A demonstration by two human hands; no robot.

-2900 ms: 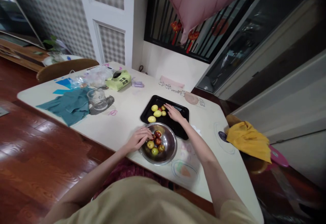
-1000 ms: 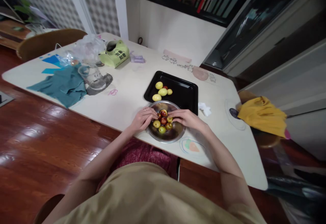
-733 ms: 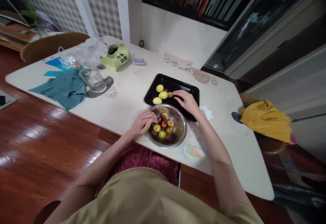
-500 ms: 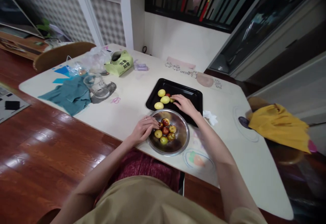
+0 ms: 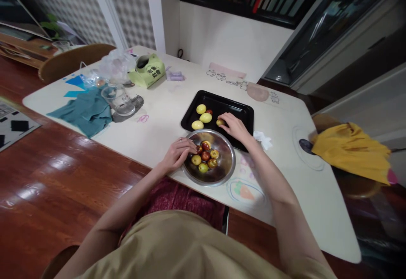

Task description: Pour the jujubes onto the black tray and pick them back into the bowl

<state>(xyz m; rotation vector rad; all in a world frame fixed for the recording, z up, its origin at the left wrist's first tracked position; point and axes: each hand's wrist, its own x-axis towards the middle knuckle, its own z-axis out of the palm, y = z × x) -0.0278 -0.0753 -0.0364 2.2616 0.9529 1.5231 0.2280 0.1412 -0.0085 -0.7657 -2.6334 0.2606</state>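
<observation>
A shiny metal bowl (image 5: 226, 170) stands near the table's front edge, with several yellow-green and red-brown jujubes (image 5: 205, 156) in it. My left hand (image 5: 179, 154) is closed over the bowl's left rim, its fingertips inside beside a dark red jujube. Behind the bowl lies a black tray (image 5: 242, 112); in its left part are several fruits, among them a pale yellow jujube (image 5: 206, 118) and a small red one (image 5: 209, 112). Over the tray, my right hand (image 5: 234, 126) pinches a yellow-brown jujube (image 5: 220, 122) between thumb and fingers.
Crumpled white tissue (image 5: 262, 140) lies right of the tray. Farther left are a clear glass jug (image 5: 119, 100), a teal cloth (image 5: 87, 112), a green tissue box (image 5: 149, 72) and a plastic bag (image 5: 116, 65). Yellow cloth (image 5: 352, 152) hangs over a chair on the right.
My right hand has shifted slightly right, away from the other fruits, carrying a jujube. My left hand stays on the bowl. The whole view has tilted a little.
</observation>
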